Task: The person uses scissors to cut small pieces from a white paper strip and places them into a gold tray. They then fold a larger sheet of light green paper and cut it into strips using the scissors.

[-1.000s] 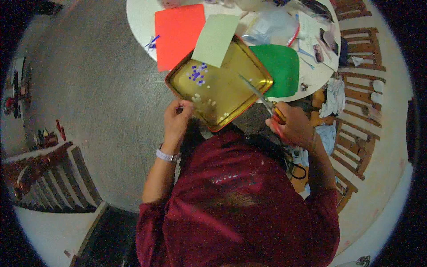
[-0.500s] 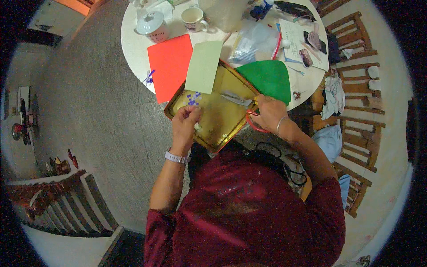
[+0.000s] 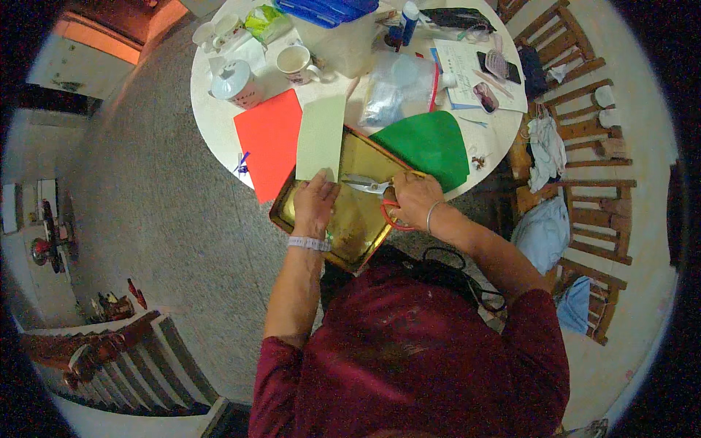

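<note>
The right hand (image 3: 415,198) grips the scissors (image 3: 370,186) by the handles, blades over the gold tray (image 3: 355,221). The left hand (image 3: 315,206) has its fingertips at the lower edge of the pale green sheet (image 3: 321,135), which overlaps the tray; whether they pinch it cannot be told. The sheet is probably light, pliable and easily creased: hold by an edge.

Gold tray (image 3: 356,217) partly behind left hand (image 3: 315,205)
</note>
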A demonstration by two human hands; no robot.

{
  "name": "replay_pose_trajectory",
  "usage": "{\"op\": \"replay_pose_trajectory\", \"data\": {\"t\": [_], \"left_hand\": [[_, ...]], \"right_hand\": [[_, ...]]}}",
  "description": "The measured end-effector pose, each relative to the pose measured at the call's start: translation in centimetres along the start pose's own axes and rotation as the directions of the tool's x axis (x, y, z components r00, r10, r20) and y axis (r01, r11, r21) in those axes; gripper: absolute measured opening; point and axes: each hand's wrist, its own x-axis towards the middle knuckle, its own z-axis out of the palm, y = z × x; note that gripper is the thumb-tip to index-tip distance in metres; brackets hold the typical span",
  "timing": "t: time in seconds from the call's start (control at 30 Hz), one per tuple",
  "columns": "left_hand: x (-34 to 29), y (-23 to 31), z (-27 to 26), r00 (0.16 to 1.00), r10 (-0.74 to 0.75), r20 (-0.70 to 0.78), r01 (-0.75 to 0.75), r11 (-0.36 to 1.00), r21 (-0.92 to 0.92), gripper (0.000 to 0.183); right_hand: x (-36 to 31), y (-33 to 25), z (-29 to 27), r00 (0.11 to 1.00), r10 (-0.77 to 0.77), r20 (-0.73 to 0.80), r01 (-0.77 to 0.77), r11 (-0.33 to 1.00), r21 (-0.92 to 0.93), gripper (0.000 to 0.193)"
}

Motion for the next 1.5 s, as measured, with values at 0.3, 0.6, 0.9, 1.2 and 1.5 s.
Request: {"op": "replay_pose_trajectory", "data": {"t": [0.3,0.6,0.9,1.2,1.5], "left_hand": [[-1.9,0.6,-0.1,0.996,0.051,0.08,-0.058,0.994,0.095,0.012],[-7.1,1.6,-0.2,0.988,0.112,0.108,-0.127,0.981,0.146,0.028],[-12.9,2.5,-1.0,0.946,0.195,0.259,-0.265,0.925,0.274,0.042],[-17.8,3.8,-4.6,0.839,0.427,0.337,-0.543,0.624,0.562,0.023],[-22.0,5.9,-4.1,0.169,0.853,0.494,-0.739,-0.222,0.637,0.031]], "right_hand": [[-0.1,-0.2,1.3,0.998,0.042,0.052,-0.048,0.99,0.136,0.037],[-1.0,-0.6,0.2,0.984,-0.096,-0.15,0.095,0.995,-0.012,0.03],[0.1,-1.4,-3.0,0.952,-0.173,0.252,-0.274,-0.121,0.954,0.049],[0.1,-1.1,-6.4,0.968,-0.232,-0.096,0.084,-0.062,0.995,0.032],[-2.6,-5.3,-10.2,0.737,-0.365,-0.569,0.674,0.329,0.662,0.029]]}}
